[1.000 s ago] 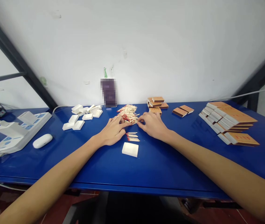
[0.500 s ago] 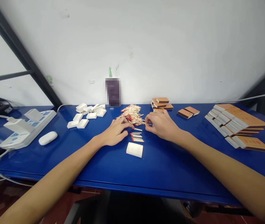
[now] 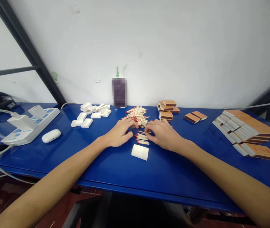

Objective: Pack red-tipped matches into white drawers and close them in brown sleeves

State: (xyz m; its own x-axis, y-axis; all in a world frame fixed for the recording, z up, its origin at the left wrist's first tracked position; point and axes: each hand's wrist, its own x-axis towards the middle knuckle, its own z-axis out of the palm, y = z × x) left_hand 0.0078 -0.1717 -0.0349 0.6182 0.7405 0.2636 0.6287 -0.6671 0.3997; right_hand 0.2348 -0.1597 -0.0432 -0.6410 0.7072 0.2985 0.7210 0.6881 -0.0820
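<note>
A heap of red-tipped matches point(image 3: 139, 114) lies on the blue table near the wall. In front of it several matches point(image 3: 142, 138) lie side by side in a row, and nearer still is a white matchbox tray point(image 3: 140, 152). My left hand point(image 3: 121, 132) rests at the left of the row, thumb and fingers apart, its fingertips by the heap. From the right, my right hand point(image 3: 161, 133) pinches a match at the far end of the row.
White trays point(image 3: 86, 123) are scattered at the left, beside a white case point(image 3: 51, 136) and a power strip point(image 3: 25, 129). Matchboxes point(image 3: 165, 116) stand behind my right hand, two more point(image 3: 192, 118) lie farther right, and a large stack point(image 3: 256, 126) is at far right. A dark phone-like object point(image 3: 120, 92) leans on the wall.
My right hand has moved from the heap's right edge towards the row of matches. My left hand's fingers have drawn slightly away from the row. The view has shifted a little.
</note>
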